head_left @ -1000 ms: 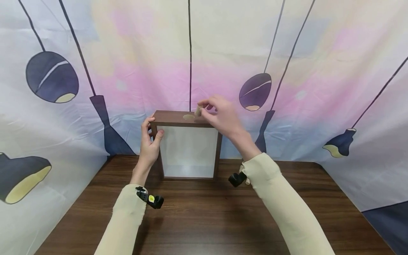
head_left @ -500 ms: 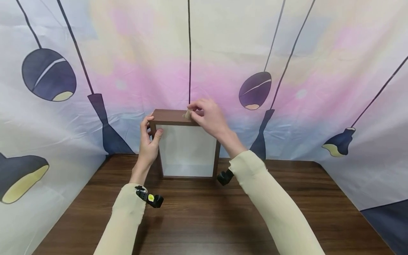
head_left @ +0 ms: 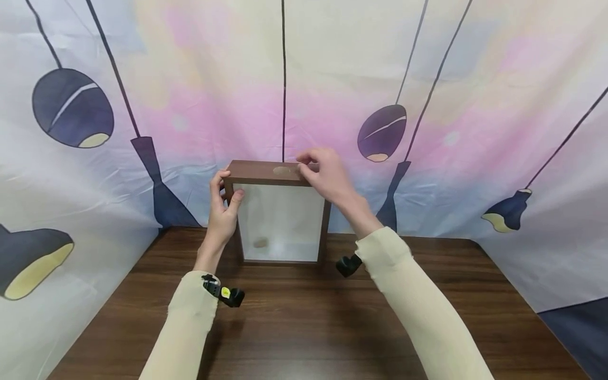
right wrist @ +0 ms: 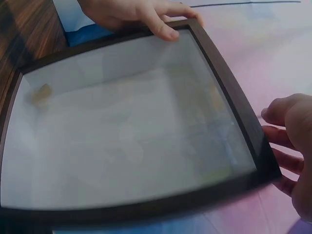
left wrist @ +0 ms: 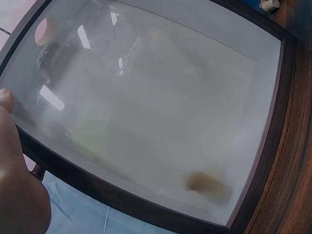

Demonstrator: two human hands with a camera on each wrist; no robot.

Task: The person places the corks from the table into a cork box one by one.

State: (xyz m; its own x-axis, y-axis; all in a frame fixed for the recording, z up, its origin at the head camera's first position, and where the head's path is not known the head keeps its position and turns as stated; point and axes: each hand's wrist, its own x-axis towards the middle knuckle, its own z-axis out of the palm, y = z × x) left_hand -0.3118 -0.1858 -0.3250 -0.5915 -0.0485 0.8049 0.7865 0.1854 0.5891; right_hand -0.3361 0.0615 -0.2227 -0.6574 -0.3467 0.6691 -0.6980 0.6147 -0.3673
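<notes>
A dark brown shadow box frame (head_left: 280,182) with a clear front, a pale back and a round hole (head_left: 284,170) in its top stands upright on the table. My left hand (head_left: 223,214) grips its left side, thumb over the front edge. Inside, low on the left, is a blurred tan cork (head_left: 260,242); the left wrist view also shows this cork (left wrist: 207,185) near the bottom corner. My right hand (head_left: 330,171) is at the top right of the frame, beside the hole, with loosely bent fingers and nothing between them.
The wood-grain table (head_left: 285,316) spreads in front of the frame. Behind hangs a fabric backdrop (head_left: 323,68) printed with lamps. More corks (left wrist: 269,5) lie on the table past the frame's right side, hidden by my right arm in the head view.
My right hand brought the cork left to the hole and let it go, then drew back right. The cork is now inside the frame. My left hand keeps its grip.
</notes>
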